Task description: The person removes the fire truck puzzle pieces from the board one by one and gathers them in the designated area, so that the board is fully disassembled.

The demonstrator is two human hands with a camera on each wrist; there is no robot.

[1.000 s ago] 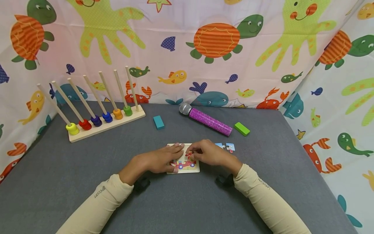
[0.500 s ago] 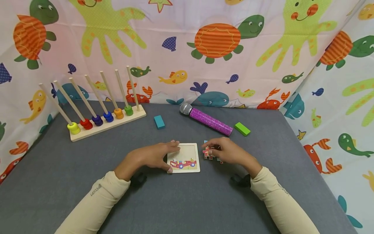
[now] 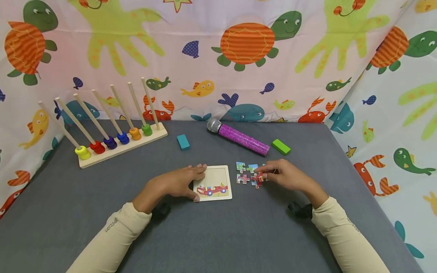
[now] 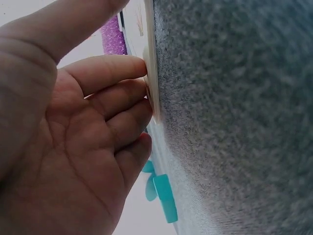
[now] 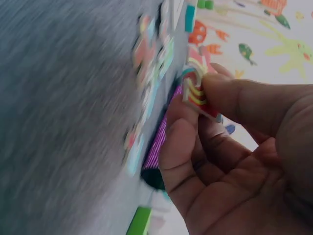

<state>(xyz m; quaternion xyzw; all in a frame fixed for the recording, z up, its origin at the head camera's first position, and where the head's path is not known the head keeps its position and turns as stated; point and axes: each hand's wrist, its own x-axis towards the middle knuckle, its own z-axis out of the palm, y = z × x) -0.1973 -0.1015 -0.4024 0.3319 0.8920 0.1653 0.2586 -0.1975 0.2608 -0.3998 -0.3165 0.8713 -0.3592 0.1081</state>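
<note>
In the head view my left hand point(image 3: 179, 182) rests at the left edge of a square wooden puzzle board point(image 3: 213, 175), thumb on its lower corner and fingertips on its upper corner. Assembled along the board's bottom is a red vehicle picture point(image 3: 212, 190); bare wood shows above it. The left wrist view has those fingertips fairly straight against the board's rim point(image 4: 152, 73). My right hand point(image 3: 286, 174) pinches a red puzzle piece with yellow stripes point(image 5: 196, 90) between thumb and fingers. Below it, several loose puzzle pieces point(image 3: 243, 179) lie right of the board, some partly hidden by the hand.
Behind the pieces lies a glittery purple microphone point(image 3: 244, 140), with a green block point(image 3: 281, 146) to its right and a teal block point(image 3: 183, 142) to its left. A wooden peg stacker point(image 3: 124, 145) with coloured rings stands back left. A patterned curtain point(image 3: 201, 68) closes off the back.
My right hand has left the board and moved right over the loose pieces, a red piece in its fingers. My left hand has drawn back to the board's left edge.
</note>
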